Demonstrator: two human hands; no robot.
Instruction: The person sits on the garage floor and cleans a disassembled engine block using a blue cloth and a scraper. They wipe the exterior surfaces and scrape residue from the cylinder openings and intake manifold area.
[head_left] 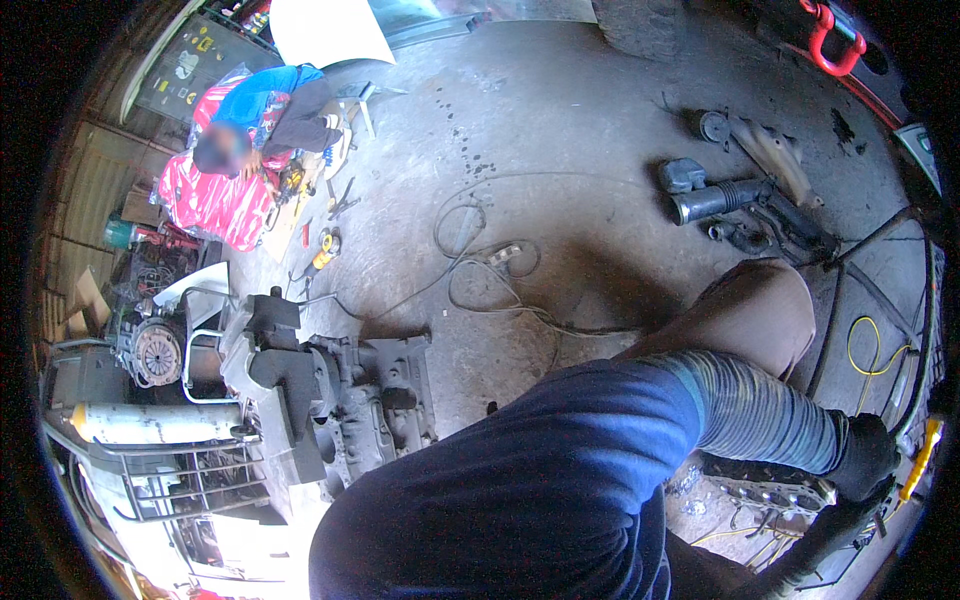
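At the far right my left hand [866, 458], in a black glove, looks curled, but its grip is hidden. Just below it is my right hand [848, 522], also gloved and dark, its fingers not clearly visible. Close beside both gloves is a yellow-handled tool [921, 460], like a screwdriver; I cannot tell whether either hand touches it. A metal engine part with a row of holes [775, 492], like a cylinder head, lies under my left forearm. A black tubular frame [915, 400] stands beside my left hand.
An engine block [375, 400] stands at left, near a clutch plate [157, 354] and a black rack [190, 480]. A cable [480, 270] loops over the floor. Black hose parts [725, 198] lie at upper right. Another person [270, 120] crouches at upper left near a yellow power tool [326, 248].
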